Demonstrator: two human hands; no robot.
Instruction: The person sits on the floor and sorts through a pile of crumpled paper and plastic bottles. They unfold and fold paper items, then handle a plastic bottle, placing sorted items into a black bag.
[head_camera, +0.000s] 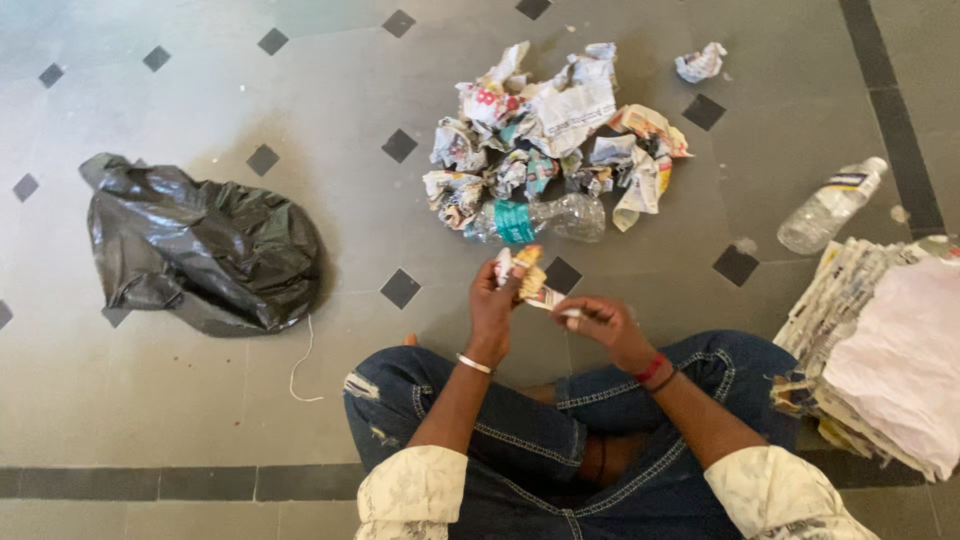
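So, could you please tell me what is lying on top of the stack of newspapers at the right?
A pale pink crumpled sheet lies on the newspaper stack, covering most of its top. Only the stack's left edges show; whatever is beneath the sheet is hidden.

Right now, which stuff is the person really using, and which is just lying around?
In use: crumpled newspaper piece in the left hand, touched by the right hand; pile of paper balls; newspaper stack.

Lying about: black plastic bag; clear bottle standing apart; stray paper ball; white string.
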